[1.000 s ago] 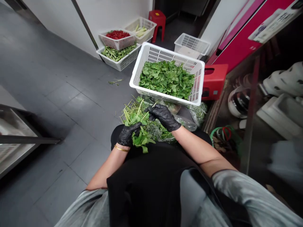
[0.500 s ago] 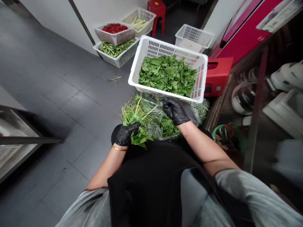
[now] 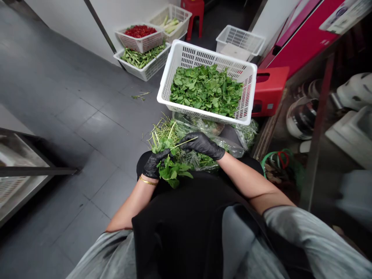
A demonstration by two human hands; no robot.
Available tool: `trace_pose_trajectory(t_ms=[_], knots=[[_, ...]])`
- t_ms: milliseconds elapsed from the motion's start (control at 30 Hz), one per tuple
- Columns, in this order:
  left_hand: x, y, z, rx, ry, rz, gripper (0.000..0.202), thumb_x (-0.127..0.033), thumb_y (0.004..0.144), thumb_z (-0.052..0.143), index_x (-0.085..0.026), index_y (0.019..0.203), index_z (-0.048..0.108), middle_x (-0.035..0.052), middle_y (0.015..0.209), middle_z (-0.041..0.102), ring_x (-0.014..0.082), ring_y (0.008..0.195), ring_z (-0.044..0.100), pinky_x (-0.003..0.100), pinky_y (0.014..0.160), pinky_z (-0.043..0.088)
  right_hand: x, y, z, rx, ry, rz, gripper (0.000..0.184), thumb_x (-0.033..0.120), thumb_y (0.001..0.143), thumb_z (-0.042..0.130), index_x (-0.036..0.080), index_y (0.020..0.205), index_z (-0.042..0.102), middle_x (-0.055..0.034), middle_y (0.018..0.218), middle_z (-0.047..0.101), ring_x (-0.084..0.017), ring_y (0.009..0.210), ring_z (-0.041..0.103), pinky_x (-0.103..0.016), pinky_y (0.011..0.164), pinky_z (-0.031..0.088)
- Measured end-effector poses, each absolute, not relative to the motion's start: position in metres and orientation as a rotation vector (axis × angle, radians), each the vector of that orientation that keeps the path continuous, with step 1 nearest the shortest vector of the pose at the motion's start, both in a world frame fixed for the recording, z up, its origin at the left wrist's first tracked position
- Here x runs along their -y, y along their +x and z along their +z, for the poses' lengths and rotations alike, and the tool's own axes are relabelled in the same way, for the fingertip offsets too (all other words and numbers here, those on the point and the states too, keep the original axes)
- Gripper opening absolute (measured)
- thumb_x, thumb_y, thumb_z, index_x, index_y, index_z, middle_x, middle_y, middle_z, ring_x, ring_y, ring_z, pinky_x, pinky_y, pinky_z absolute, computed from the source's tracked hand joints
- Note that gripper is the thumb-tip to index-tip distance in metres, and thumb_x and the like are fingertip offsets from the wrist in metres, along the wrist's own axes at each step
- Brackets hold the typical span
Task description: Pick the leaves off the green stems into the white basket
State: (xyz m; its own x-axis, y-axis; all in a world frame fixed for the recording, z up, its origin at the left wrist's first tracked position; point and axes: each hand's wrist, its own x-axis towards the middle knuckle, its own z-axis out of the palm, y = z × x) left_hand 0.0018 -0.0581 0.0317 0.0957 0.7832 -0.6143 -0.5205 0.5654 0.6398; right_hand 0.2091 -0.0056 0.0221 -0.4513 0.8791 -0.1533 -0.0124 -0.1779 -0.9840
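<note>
My left hand (image 3: pixel 157 163), in a black glove, grips a bunch of leafy green stalks (image 3: pixel 170 166) over my lap. My right hand (image 3: pixel 202 145), also black-gloved, pinches a thin green stem (image 3: pixel 186 142) that runs out of the bunch. Under both hands lies a clear plastic bag (image 3: pixel 200 162) holding more greens. Just beyond it stands a white plastic basket (image 3: pixel 186 52), heaped with picked green leaves (image 3: pixel 206 91). A gold bangle (image 3: pixel 148 181) circles my left wrist.
Farther off on the grey tile floor (image 3: pixel 95 131) are white baskets of red chillies (image 3: pixel 141 31) and green beans (image 3: pixel 142 58). Another white basket (image 3: pixel 240 42) and a red stool (image 3: pixel 269 91) stand at right. Loose stems (image 3: pixel 141 95) lie on the floor.
My right hand has moved left from the plastic bag to the bunch and now pinches a stem. The left hand stays closed on the bunch.
</note>
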Motion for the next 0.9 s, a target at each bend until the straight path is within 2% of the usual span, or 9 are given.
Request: trace_pose_trajectory(t_ms=[167, 267, 333, 433, 500, 567, 633, 767, 900], knots=[[0.056, 0.0, 0.032, -1.132, 0.342, 0.947, 0.025, -0.022, 0.057, 0.09, -0.013, 0.063, 0.068, 0.0017, 0.052, 0.065, 0.0133, 0.044, 0.059, 0.024, 0.045, 0.05, -0.002, 0.24, 0.014, 1.163, -1.2, 1.502, 0.036, 0.046, 0.066, 0.086, 0.014, 0.081, 0.077, -0.0042, 0.073, 0.073, -0.011, 0.058, 0.061, -0.024, 0.056, 0.049], [0.057, 0.006, 0.037, -1.248, 0.485, 1.015, 0.032, -0.021, 0.048, 0.094, -0.014, 0.069, 0.071, -0.0002, 0.054, 0.065, 0.0168, 0.053, 0.064, 0.026, 0.051, 0.051, 0.005, 0.228, 0.011, 1.134, -1.187, 1.728, 0.042, 0.051, 0.066, 0.084, 0.014, 0.083, 0.077, -0.0071, 0.081, 0.075, -0.013, 0.063, 0.063, -0.025, 0.057, 0.049], [0.059, 0.008, 0.039, -1.33, 0.599, 1.041, 0.034, -0.023, 0.046, 0.095, -0.016, 0.07, 0.073, -0.0001, 0.057, 0.067, 0.0201, 0.061, 0.066, 0.027, 0.054, 0.051, 0.012, 0.209, 0.011, 1.209, -1.152, 1.841, 0.042, 0.052, 0.069, 0.082, 0.014, 0.086, 0.076, -0.0053, 0.081, 0.074, -0.013, 0.065, 0.063, -0.025, 0.061, 0.049], [0.058, 0.006, 0.042, -1.412, 0.754, 0.985, 0.028, -0.025, 0.048, 0.094, -0.018, 0.066, 0.074, 0.0015, 0.058, 0.068, 0.0246, 0.07, 0.068, 0.03, 0.059, 0.053, 0.018, 0.183, 0.011, 1.371, -1.118, 1.737, 0.041, 0.05, 0.065, 0.086, 0.015, 0.081, 0.072, 0.0008, 0.071, 0.068, -0.012, 0.063, 0.058, -0.024, 0.062, 0.046], [0.056, 0.003, 0.044, -1.451, 0.852, 0.924, 0.024, -0.022, 0.048, 0.093, -0.02, 0.059, 0.071, 0.0013, 0.053, 0.066, 0.0266, 0.072, 0.069, 0.032, 0.061, 0.054, 0.02, 0.173, 0.011, 1.475, -1.087, 1.665, 0.043, 0.05, 0.062, 0.087, 0.015, 0.08, 0.071, 0.0011, 0.073, 0.068, -0.013, 0.067, 0.058, -0.025, 0.065, 0.046], [0.054, 0.002, 0.045, -1.455, 0.941, 0.896, 0.025, -0.018, 0.046, 0.092, -0.021, 0.055, 0.069, 0.0012, 0.049, 0.063, 0.0282, 0.075, 0.07, 0.033, 0.064, 0.055, 0.02, 0.171, 0.012, 1.528, -1.07, 1.663, 0.043, 0.052, 0.065, 0.085, 0.014, 0.081, 0.071, 0.0001, 0.076, 0.068, -0.013, 0.07, 0.06, -0.026, 0.067, 0.047], [0.055, 0.004, 0.045, -1.411, 0.972, 0.908, 0.028, -0.016, 0.043, 0.093, -0.02, 0.055, 0.068, 0.0018, 0.05, 0.064, 0.0284, 0.076, 0.07, 0.033, 0.068, 0.055, 0.017, 0.175, 0.013, 1.561, -1.092, 1.673, 0.043, 0.054, 0.068, 0.082, 0.014, 0.076, 0.069, 0.0009, 0.069, 0.064, -0.012, 0.065, 0.057, -0.025, 0.063, 0.045], [0.062, 0.006, 0.038, -1.311, 0.781, 0.966, 0.032, -0.023, 0.043, 0.095, -0.016, 0.066, 0.073, 0.0034, 0.064, 0.071, 0.0234, 0.067, 0.069, 0.032, 0.064, 0.055, 0.002, 0.2, 0.026, 1.5, -1.21, 1.581, 0.048, 0.058, 0.067, 0.082, 0.015, 0.064, 0.061, 0.0031, 0.058, 0.054, -0.01, 0.054, 0.051, -0.024, 0.052, 0.04], [0.059, -0.003, 0.025, -1.228, 0.479, 1.01, 0.036, -0.031, 0.046, 0.094, -0.013, 0.07, 0.074, 0.0034, 0.062, 0.07, 0.0161, 0.053, 0.063, 0.027, 0.053, 0.053, -0.013, 0.235, 0.041, 1.503, -1.251, 1.563, 0.043, 0.055, 0.07, 0.081, 0.015, 0.07, 0.066, 0.0005, 0.063, 0.061, -0.011, 0.055, 0.055, -0.024, 0.052, 0.044]])
